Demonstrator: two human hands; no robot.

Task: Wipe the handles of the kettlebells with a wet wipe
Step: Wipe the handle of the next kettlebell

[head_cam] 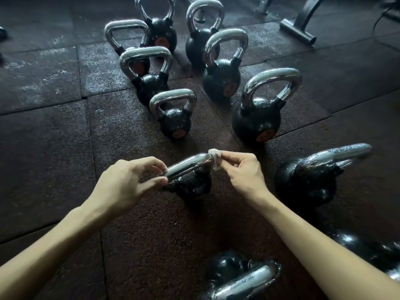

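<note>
1 view is supplied: a wide-angle head camera, facing forward and steeply down at the floor (pixel 49 152). The left hand (pixel 127 180) and right hand (pixel 242 172) sit close to the lens at frame centre; most kettlebells (pixel 255 124) stand farther off, toward the top edge.

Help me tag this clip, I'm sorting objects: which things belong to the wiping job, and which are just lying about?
Job:
- wet wipe, pinched by the right hand against the handle's end
- near kettlebell, its handle held by the left hand
- other kettlebells, handles presumably due for wiping

Lying about:
- metal frame foot, top right
- rubber floor tiles
</note>
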